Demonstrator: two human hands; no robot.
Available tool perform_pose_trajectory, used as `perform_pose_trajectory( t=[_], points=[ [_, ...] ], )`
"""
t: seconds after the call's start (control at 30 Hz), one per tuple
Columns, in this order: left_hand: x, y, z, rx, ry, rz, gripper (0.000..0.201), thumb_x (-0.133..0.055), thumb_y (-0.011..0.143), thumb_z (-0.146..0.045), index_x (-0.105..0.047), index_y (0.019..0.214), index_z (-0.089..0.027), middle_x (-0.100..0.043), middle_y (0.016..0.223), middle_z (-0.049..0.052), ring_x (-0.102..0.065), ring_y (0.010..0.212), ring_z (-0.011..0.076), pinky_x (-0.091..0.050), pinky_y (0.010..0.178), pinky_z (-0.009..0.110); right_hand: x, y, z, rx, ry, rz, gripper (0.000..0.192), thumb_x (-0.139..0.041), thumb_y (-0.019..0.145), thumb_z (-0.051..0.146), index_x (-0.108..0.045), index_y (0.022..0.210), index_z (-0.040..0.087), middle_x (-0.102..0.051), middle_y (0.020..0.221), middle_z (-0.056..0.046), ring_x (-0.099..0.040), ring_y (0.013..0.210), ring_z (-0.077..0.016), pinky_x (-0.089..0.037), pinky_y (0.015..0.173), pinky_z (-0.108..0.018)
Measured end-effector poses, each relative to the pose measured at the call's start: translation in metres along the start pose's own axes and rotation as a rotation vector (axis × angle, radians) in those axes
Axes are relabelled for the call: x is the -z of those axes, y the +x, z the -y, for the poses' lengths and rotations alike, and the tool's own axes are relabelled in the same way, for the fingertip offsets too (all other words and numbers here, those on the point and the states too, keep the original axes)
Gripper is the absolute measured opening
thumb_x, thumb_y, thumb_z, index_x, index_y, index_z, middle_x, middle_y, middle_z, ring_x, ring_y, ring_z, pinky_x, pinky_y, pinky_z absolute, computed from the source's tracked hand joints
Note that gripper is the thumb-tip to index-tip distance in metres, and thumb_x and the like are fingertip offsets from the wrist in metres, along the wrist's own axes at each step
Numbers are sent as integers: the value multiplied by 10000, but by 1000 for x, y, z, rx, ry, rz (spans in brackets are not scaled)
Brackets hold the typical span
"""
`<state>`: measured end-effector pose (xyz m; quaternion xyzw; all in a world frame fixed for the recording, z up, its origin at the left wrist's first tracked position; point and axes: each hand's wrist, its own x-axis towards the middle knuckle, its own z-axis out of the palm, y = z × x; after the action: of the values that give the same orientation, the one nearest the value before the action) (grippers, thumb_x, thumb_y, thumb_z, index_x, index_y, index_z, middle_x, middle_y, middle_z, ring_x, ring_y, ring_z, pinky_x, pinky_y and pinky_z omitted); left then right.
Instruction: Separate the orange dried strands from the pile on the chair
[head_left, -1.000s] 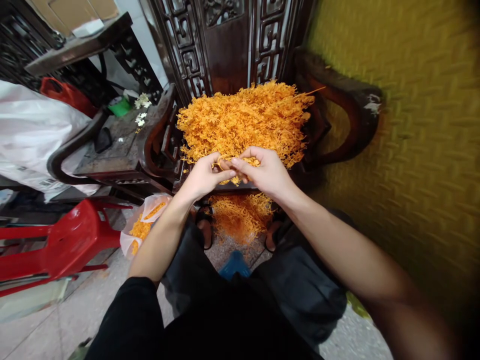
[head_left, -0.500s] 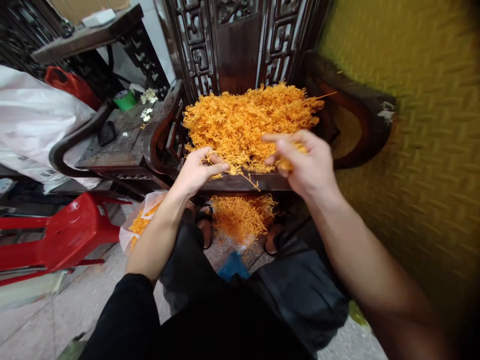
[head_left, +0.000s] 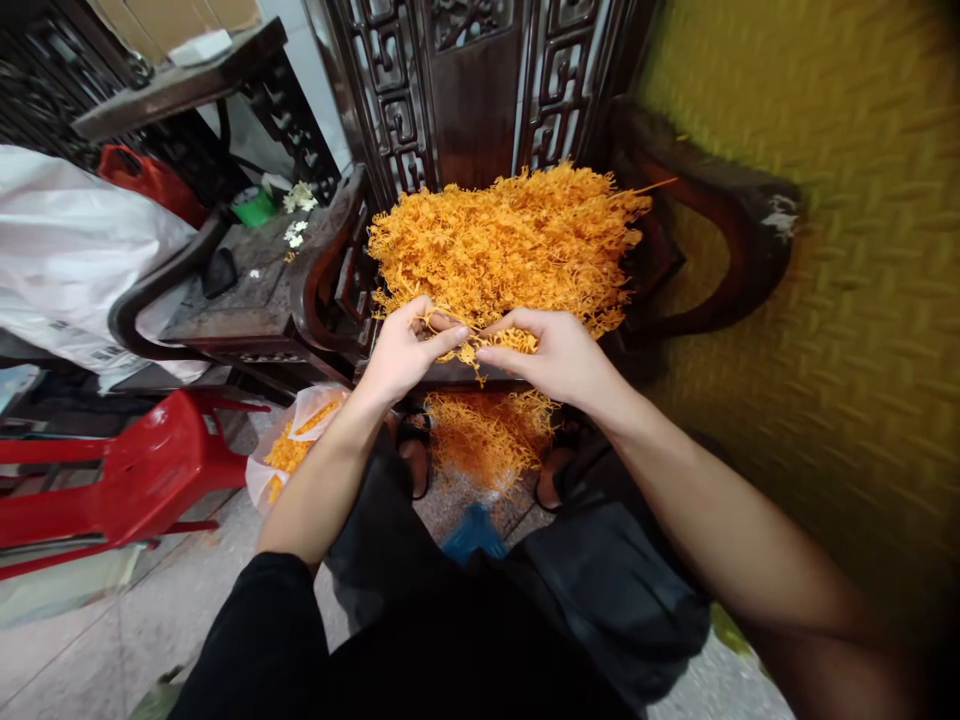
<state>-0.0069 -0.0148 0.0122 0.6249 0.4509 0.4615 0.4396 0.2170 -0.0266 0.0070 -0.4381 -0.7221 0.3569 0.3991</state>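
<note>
A big heap of orange, thin, branching strands (head_left: 502,235), much like cordyceps, covers the seat of a dark carved wooden chair (head_left: 480,130). At the heap's front edge my left hand (head_left: 409,345) is closed in a pinch on an orange sprig. Almost touching its fingertips, my right hand (head_left: 551,350) is closed as well, thumb against forefinger at that same sprig. More orange bits (head_left: 517,340) show inside its curled fingers. A short end of the sprig (head_left: 478,370) hangs below the fingertips.
Below the seat, between my feet, lie loose orange strands (head_left: 487,435) by a blue plastic bag (head_left: 474,535). A white bag (head_left: 262,475) with orange pieces stands left, near a red plastic stool (head_left: 150,450). A second wooden chair (head_left: 232,320) and a yellow textured surface (head_left: 862,250) flank me.
My right hand has moved left and slightly down from the heap's right side to meet my left hand. The left hand has shifted slightly right, still pinching.
</note>
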Motion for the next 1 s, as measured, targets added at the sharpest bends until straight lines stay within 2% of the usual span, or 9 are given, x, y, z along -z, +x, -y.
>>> perform_pose_trajectory(
  t=[0.17,0.3,0.43,0.5,0.57,0.7,0.77,0.87,1.0],
  points=[
    [-6,0,-1,99,-96,-91,500,-1001,629,-437,-575,703,-186,-635,660,-31,-550,603,104,-421,601,262,1,-1,4,-33,-50,86,259,-772,891,429,-772,852,173,-753,753,-29,-642,679,-180,-439,684,-311],
    [12,19,3,116,-206,-319,459,-960,683,-336,-523,687,-198,-619,662,-32,-555,595,102,-435,597,271,8,-6,15,-100,64,236,313,-756,913,450,-704,759,182,-648,580,2,-543,524,-135,-374,568,-290],
    [36,33,3,164,-307,-533,379,-893,744,-281,-524,708,-205,-660,709,-25,-588,626,98,-460,595,260,12,-13,22,-137,284,250,283,-783,896,414,-698,755,184,-776,817,-67,-712,708,-168,-512,703,-297],
    [33,31,3,184,-334,-514,376,-914,726,-314,-556,734,-198,-725,798,-2,-653,715,111,-511,642,257,8,-15,23,-157,388,230,225,-798,882,368,-713,800,177,-805,947,-94,-752,792,-181,-540,753,-306],
    [23,24,4,165,-341,-464,419,-952,684,-362,-574,747,-192,-762,866,20,-700,805,131,-556,708,272,1,-15,22,-197,472,235,208,-805,878,359,-750,946,171,-801,909,-79,-729,715,-163,-517,665,-287],
    [-2,9,4,44,-299,-394,474,-991,628,-425,-609,761,-179,-774,896,27,-723,855,145,-578,821,316,-14,-9,19,-270,456,142,514,-804,877,500,-752,1250,149,-688,649,-1,-583,525,-130,-380,507,-267],
    [-11,3,3,-11,-223,-344,438,-984,652,-421,-640,762,-173,-773,895,28,-725,862,148,-576,863,326,-20,-3,17,-283,409,51,545,-818,851,559,-759,1199,145,-636,584,16,-560,512,-138,-377,511,-276],
    [-16,1,1,-60,-108,-287,343,-956,706,-365,-674,747,-174,-748,827,10,-708,813,143,-566,846,317,-27,3,18,-246,332,-27,432,-815,844,586,-726,968,182,-635,575,13,-569,510,-151,-417,536,-291],
    [4,16,3,-78,-177,-540,325,-889,777,-311,-590,721,-197,-666,717,-35,-649,714,113,-554,810,305,-35,-1,23,-181,251,43,344,-735,924,511,-620,790,216,-644,555,9,-584,513,-158,-453,575,-299]
  ],
)
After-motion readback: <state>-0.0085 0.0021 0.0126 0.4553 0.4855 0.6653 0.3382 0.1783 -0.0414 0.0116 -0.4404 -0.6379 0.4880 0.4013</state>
